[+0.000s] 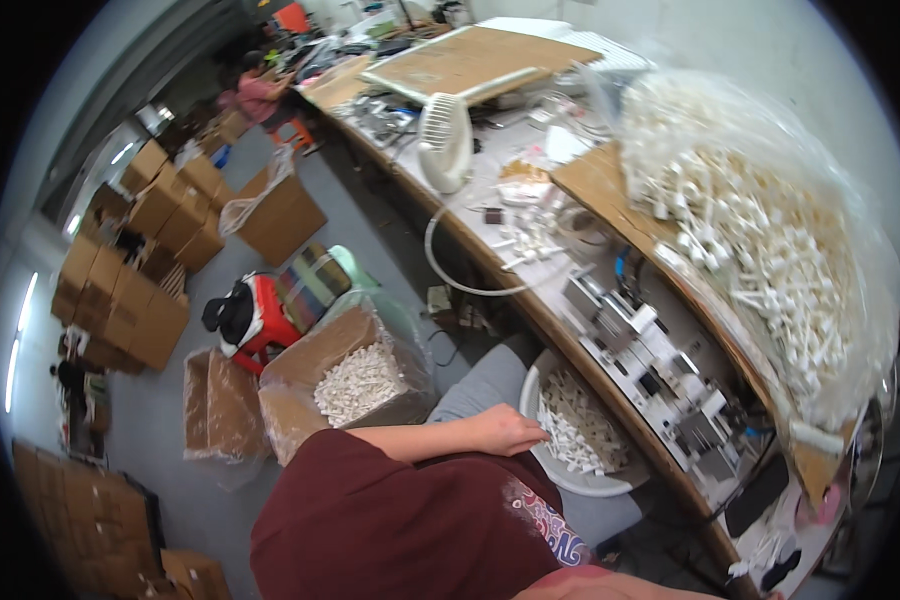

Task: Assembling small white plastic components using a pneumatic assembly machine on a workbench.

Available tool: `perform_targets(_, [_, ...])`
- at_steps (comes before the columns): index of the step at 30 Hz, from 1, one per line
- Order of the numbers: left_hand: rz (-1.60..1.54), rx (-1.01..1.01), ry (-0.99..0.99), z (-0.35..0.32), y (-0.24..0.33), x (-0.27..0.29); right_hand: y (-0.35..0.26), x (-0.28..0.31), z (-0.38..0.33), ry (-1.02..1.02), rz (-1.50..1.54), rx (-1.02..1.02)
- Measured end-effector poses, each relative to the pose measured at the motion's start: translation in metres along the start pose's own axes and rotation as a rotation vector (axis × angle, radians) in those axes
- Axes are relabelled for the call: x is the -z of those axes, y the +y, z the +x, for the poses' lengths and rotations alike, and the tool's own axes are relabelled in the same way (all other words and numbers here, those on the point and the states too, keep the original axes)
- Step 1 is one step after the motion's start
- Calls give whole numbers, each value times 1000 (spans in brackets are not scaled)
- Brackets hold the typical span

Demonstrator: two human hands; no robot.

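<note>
My left hand point(510, 430) is closed, its fingers curled at the near rim of a white tub point(532, 392). Whatever those fingers hold, if anything, is hidden. Many small white plastic parts point(578, 440) lie in the tub, which stands close to my lap beside the workbench. Along the lower edge runs my right forearm point(620, 584), pointing right; its hand is outside the picture. Near where that arm leaves the view, a few white plastic parts point(767, 545) and a black object point(781, 570) lie on the bench corner.
A metal fixture point(660, 370) is mounted on the bench point(490, 215), below a raised board heaped with white parts point(770, 260). A white fan point(445, 140) stands farther along. Left are a carton point(295, 385) of parts, a red stool point(265, 315) and stacked boxes. Another person point(260, 95) sits far back.
</note>
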State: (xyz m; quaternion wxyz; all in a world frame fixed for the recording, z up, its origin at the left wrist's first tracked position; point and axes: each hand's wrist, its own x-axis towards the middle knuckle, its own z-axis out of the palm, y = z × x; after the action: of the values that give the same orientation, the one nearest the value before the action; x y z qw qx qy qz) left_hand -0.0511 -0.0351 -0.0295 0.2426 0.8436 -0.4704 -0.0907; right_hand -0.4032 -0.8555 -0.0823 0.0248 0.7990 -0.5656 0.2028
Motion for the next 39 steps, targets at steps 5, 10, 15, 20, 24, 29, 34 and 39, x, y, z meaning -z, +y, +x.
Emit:
perform_targets(5, [-66, -26, 57, -7, -1, 0, -129, 23, -55, 133, 369, 161])
perform_targets(10, [-66, 12, 99, -12, -7, -2, -260, 87, -128, 10, 718, 270])
perform_targets(15, [-245, -45, 276, 4, -1, -2, -341, 145, -202, -299, 1029, 181])
perform_targets(20, [-645, 41, 406, 34, 20, 37, -388, 193, -255, -816, 1093, -42])
perform_targets(24, [-740, -31, 597, 39, 19, 79, -491, 216, -347, -704, 1599, 90])
perform_targets(29, [-771, -25, 728, 21, 6, 121, -586, 251, -417, -973, 1505, 231])
perform_targets(34, [-739, 27, 886, -2, -22, 132, -634, 234, -450, -1180, 1456, 448])
perform_targets(39, [-139, 175, 1182, -32, -81, 162, -675, 233, -479, -1197, 1416, 497])
